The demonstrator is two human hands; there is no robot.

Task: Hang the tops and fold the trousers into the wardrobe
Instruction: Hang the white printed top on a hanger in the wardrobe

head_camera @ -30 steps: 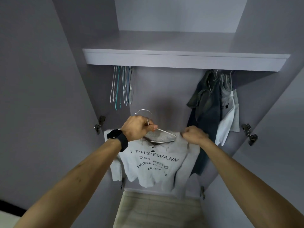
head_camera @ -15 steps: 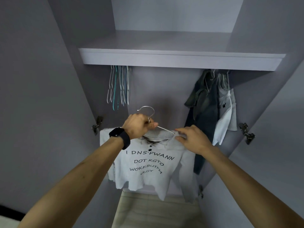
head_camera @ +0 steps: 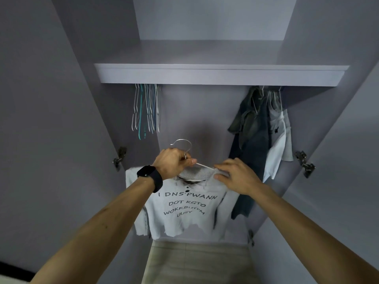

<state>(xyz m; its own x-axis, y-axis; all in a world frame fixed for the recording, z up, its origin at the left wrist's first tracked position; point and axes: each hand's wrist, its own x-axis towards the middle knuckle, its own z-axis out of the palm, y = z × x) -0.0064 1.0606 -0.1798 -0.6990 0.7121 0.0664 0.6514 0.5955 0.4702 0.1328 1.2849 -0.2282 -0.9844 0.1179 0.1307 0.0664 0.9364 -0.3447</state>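
In the middle of the frame the left hand (head_camera: 173,161) grips the hanger (head_camera: 183,144) at its neck, while the right hand (head_camera: 239,177) pinches the white top (head_camera: 184,210) at its collar.

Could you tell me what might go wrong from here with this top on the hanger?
The top may slide off: bare wire of the hanger shows between the left hand and the right hand, which pinches its shoulder. The rail is hidden under the shelf, so the hook could miss it.

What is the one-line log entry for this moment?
left grip: holds hanger | right grip: pinches printed top shoulder | status: not yet hung
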